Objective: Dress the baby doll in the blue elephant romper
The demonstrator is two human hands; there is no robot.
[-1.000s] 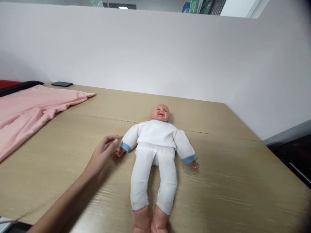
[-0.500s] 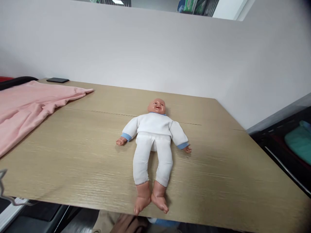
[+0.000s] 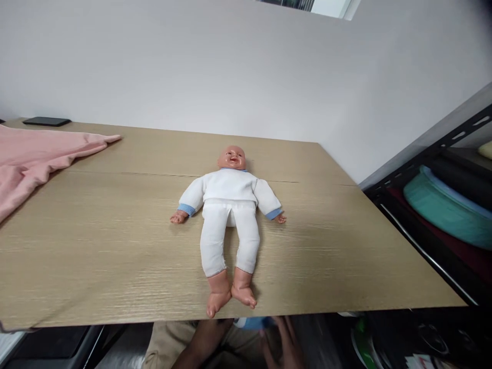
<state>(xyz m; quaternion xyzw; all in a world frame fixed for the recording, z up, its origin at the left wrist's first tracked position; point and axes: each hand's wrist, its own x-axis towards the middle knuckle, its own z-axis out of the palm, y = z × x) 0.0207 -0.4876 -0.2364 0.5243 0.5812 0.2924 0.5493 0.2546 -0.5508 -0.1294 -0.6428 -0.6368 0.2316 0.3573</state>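
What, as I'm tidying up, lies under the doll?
The doll lies on its back directly on the wooden table; nothing shows beneath at its edges. Anything its body covers cannot be seen.

A light wood-grain desk (image 3: 115, 246) fills the middle of the frame, with a seam running across its far part. A doll (image 3: 229, 205) in white clothes lies face up at its centre, feet by the near edge. A pink cloth (image 3: 34, 159) spreads over the left end, and a dark phone (image 3: 46, 121) lies flat at the upper left.
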